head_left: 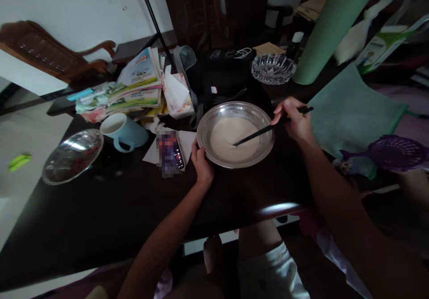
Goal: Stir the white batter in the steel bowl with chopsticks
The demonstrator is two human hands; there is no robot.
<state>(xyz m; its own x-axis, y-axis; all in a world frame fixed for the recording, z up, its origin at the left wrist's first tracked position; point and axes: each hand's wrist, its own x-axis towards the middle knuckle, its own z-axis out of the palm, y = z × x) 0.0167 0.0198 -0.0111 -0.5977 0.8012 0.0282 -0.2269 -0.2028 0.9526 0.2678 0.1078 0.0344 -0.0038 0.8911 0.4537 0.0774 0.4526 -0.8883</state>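
Basin (241,164), round, shiny metal, wide-rimmed: on the dark table (83,227), between the two hands, just right of the left hand and left of the right hand. Contents: pale, creamy liquid (224,138) covering the bottom, the wall bare above it

Left hand (203,165): clamped on the near left rim of the basin, thumb at the edge

Right hand (296,122): closed about a black chopstick (254,134), slanted down to the left, tip in the liquid; whether one stick or a pair cannot be told

Phone (181,158), screen lit, part of it pixelated: just left of the left hand, on white paper (150,153)

Mug (137,131), pale blue, upright: farther left of the left hand, beyond the phone; contents not discernible

Metal bowl (80,143), shallow: well apart, left of the left hand, past the mug; reddish-brown patches inside, contents or reflection unclear

Glass dish (273,69), clear, ridged: beyond the right hand; contents not readable

Green cylinder (335,26), tall: beyond the right hand, right of the glass dish

Purple strainer (395,151), perforated: right of the right hand, near a green bag (358,107)
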